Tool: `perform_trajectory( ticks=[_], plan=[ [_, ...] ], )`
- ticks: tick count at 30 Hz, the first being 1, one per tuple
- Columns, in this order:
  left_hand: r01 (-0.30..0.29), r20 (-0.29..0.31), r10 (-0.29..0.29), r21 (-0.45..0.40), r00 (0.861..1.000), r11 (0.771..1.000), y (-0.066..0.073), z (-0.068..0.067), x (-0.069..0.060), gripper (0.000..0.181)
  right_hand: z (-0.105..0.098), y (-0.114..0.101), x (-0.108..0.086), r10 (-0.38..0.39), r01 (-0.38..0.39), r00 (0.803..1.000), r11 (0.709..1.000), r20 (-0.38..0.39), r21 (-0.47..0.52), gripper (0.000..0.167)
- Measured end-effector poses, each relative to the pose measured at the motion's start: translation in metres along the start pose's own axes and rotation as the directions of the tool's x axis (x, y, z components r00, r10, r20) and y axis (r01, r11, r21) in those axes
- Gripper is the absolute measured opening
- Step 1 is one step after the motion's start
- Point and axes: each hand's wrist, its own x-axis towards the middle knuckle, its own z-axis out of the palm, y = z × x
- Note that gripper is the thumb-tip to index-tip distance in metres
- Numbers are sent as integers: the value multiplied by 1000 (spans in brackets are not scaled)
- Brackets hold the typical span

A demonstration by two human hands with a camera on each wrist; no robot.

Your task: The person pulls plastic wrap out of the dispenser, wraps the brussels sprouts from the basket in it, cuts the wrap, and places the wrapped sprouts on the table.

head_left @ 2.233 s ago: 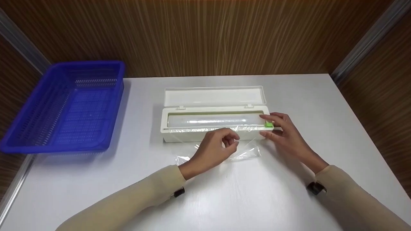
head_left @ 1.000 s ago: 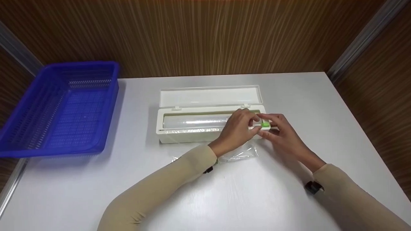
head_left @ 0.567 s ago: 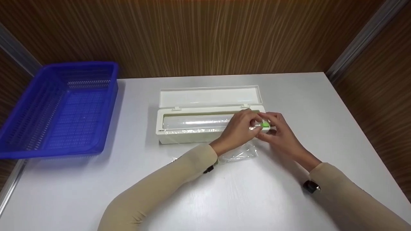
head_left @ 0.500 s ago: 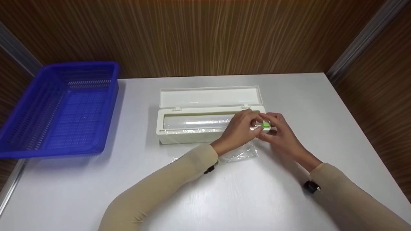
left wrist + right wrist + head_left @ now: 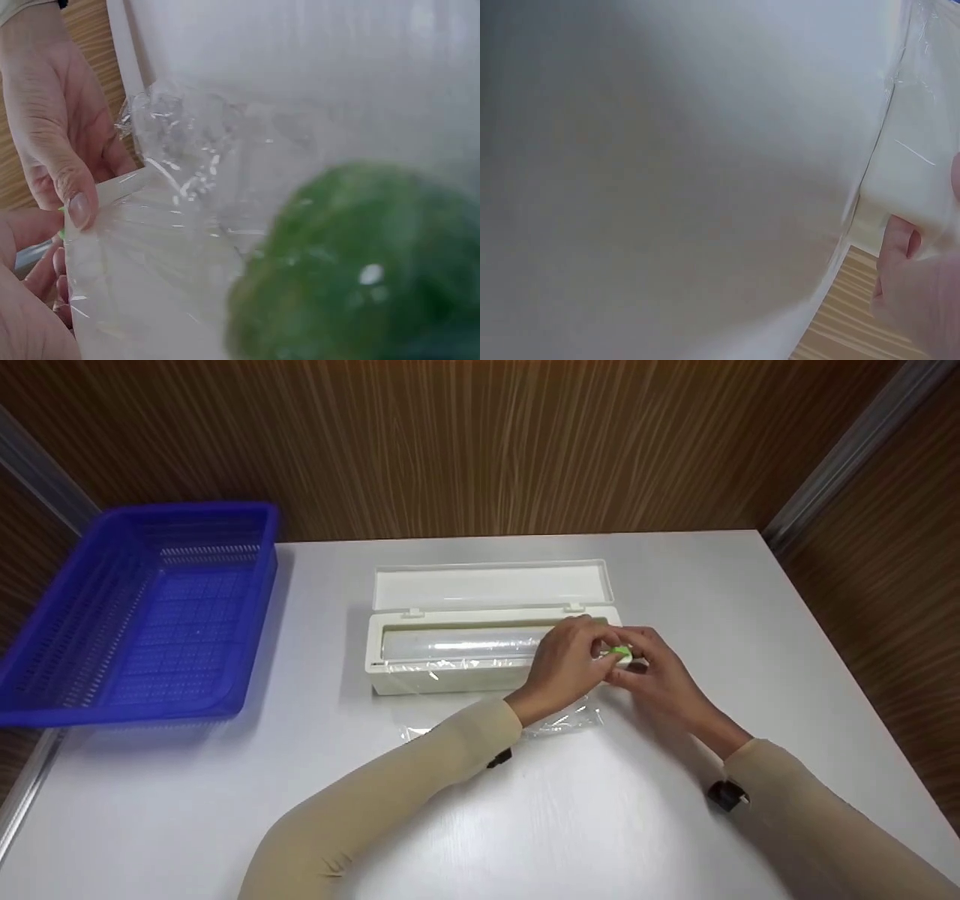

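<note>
A white box [image 5: 431,682] with its lid raised holds a roll of clear film [image 5: 450,645]. Film is drawn over the front edge onto the table. My left hand [image 5: 566,660] pinches a small green slider [image 5: 622,651] at the box's right end. Around that same end curl the fingers of my right hand [image 5: 664,675], thumb in front. In the left wrist view the left hand [image 5: 30,315] meets the right hand [image 5: 67,127] at the box corner, and a large blurred green thing [image 5: 360,270] is close to the camera. The right wrist view shows the right hand [image 5: 926,285] at the box end.
A blue plastic basket [image 5: 259,622] stands at the left of the white table [image 5: 600,825]. Behind the box rises a wood-patterned panel [image 5: 480,450], with more panels at both sides.
My left hand has moved right from the box's front middle to the green slider, and lately a touch further right. The slider looks slightly tilted. The right hand stays at the box's end.
</note>
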Motion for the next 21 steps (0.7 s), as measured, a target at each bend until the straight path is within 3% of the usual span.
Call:
perform_trajectory(
  ticks=[12, 21],
  plan=[
    [-53, 16, 54, -83, 998, 995, -2, -4, 2, 4, -1, -1, 1, 10, -10, 1000, 1000, 17, -23, 56],
    [-82, 2, 84, -185, 996, 979, -7, -8, 2, 4, 1, -3, 3, 16, -16, 1000, 999, 20, 35, 60]
  ],
)
